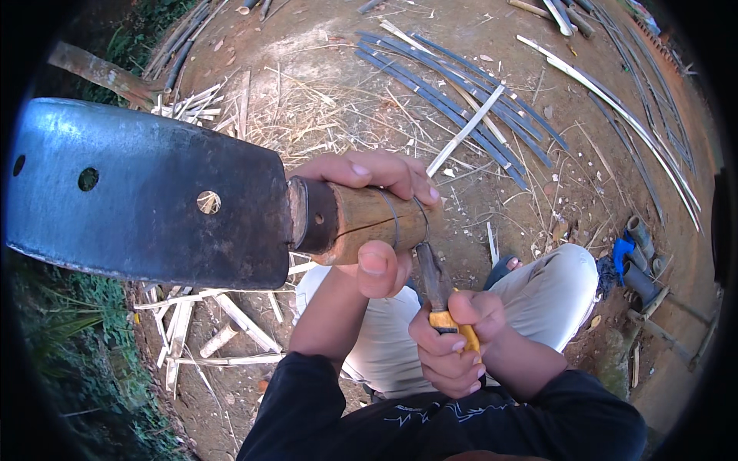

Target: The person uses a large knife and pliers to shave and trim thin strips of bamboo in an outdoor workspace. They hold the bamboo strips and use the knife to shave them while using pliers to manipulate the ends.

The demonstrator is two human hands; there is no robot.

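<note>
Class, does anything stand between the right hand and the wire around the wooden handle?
Yes: the yellow-handled tool, gripped by the right hand; its tip is at the wire around the wooden handle. Nothing else visible does.

Blade (146, 215): dk blue-black, paler bluish sheen up top, rusty brown along the lower edge. Collar (321, 217) blk; handle (357, 215) tan-brn w/ a blk crack line, wire (396, 217) dk grey. Hand tool (441, 321): bright yel grips w/ blk bits, metal end grey-brn. Trousers (550, 300) off-wht; shirt (315, 407) blk w/ thin wht squiggles. Ground (573, 192) reddish-brn, straw litter (319, 111) pale yel. Dk strips (430, 91): slate blue w/ lighter crosswise bands; pale strip (465, 131) cream. Plants (92, 346) med–dk grn; small cloth-like item (623, 252) vivid blue.
</note>
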